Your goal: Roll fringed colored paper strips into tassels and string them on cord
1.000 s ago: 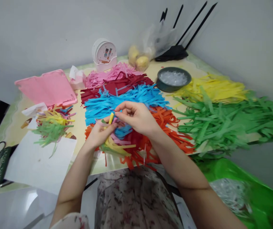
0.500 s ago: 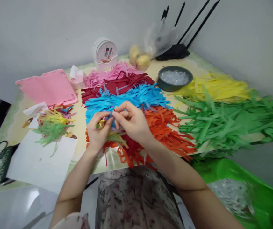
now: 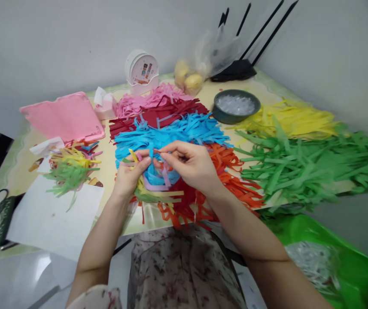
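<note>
My left hand (image 3: pixel 130 176) is closed in a pinch around a few coloured paper strips (image 3: pixel 161 195), with yellow, green, purple and blue ends hanging out. Close beside it, my right hand (image 3: pixel 196 165) pinches a thin reddish strip between thumb and fingertips; its other fingers are curled. Both hands are over a pile of blue strips (image 3: pixel 184 128) and a pile of orange-red strips (image 3: pixel 229 180). Dark red strips (image 3: pixel 158 113) and pink strips (image 3: pixel 148 101) lie farther back. On the left rests a mixed multicoloured bunch (image 3: pixel 72 165).
Yellow strips (image 3: pixel 296 118) and green strips (image 3: pixel 306 163) cover the right side. A dark bowl (image 3: pixel 230 116) of clear pieces, bagged yellow fruit (image 3: pixel 193 83) and a black router (image 3: pixel 235 71) stand behind. At left are a pink folder (image 3: pixel 63 116), white paper (image 3: pixel 55 219) and a dark green case (image 3: pixel 1 223).
My hands have moved apart, the right one shifting to the right and slightly down. More of the blue, purple and yellow strips now hang into view below my left hand.
</note>
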